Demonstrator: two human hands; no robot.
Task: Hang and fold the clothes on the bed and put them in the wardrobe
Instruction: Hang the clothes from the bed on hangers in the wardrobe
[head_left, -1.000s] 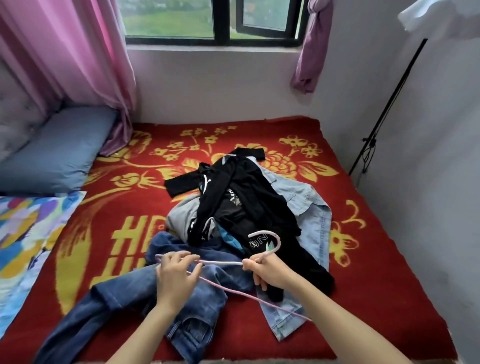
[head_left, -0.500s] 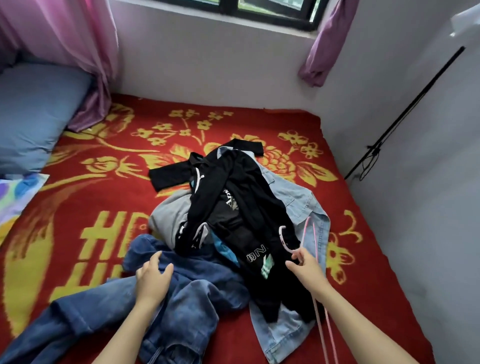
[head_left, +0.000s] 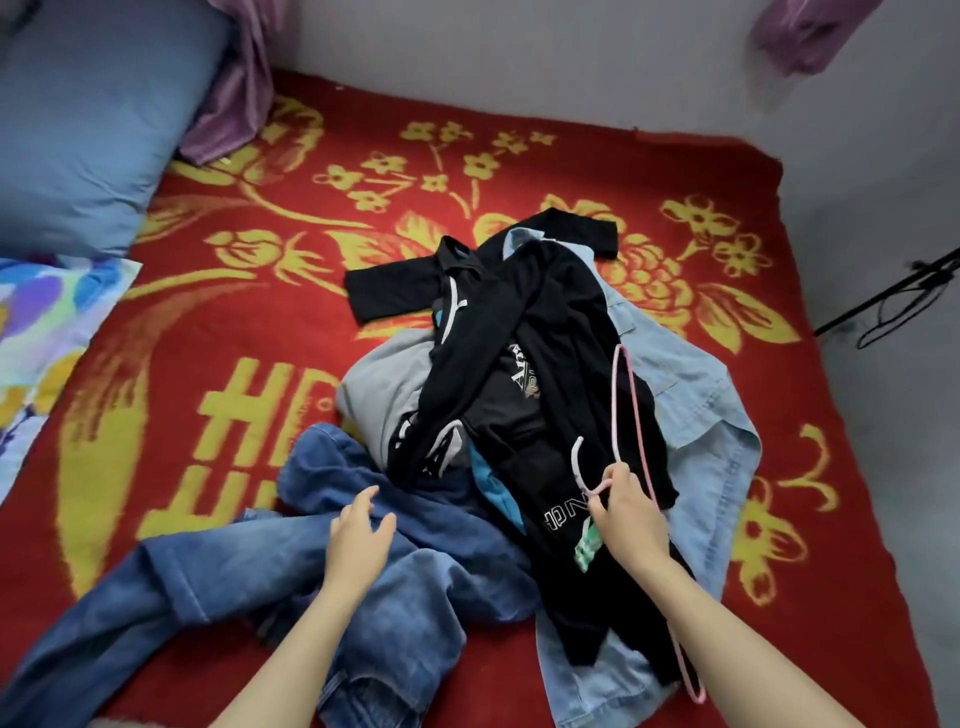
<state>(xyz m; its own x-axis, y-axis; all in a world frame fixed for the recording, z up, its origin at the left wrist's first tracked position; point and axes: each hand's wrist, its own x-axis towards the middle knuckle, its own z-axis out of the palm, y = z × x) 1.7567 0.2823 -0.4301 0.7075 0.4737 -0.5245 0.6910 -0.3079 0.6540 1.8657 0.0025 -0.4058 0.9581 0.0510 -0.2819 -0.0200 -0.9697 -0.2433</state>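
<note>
A pile of clothes lies on the red and yellow blanket (head_left: 218, 364): black garments (head_left: 540, 374) on top, a grey piece (head_left: 379, 384) under them, a light blue denim shirt (head_left: 701, 431) to the right and dark blue jeans (head_left: 291, 582) in front. My right hand (head_left: 623, 514) pinches a thin pink hanger (head_left: 631, 395) at the base of its hook, above the black garments. One hanger arm points away from me, the other runs back along my forearm. My left hand (head_left: 361, 540) hovers over the jeans with fingers spread, holding nothing.
A blue pillow (head_left: 88, 124) lies at the back left, with a colourful patterned sheet (head_left: 36, 332) in front of it. A purple curtain end (head_left: 234, 93) hangs by the pillow. A black stand with a cable (head_left: 893, 306) leans on the right wall.
My left hand let go of the hanger and moved onto the jeans. My right hand swung the hanger from crosswise to pointing away from me. The view tilted down and closer.
</note>
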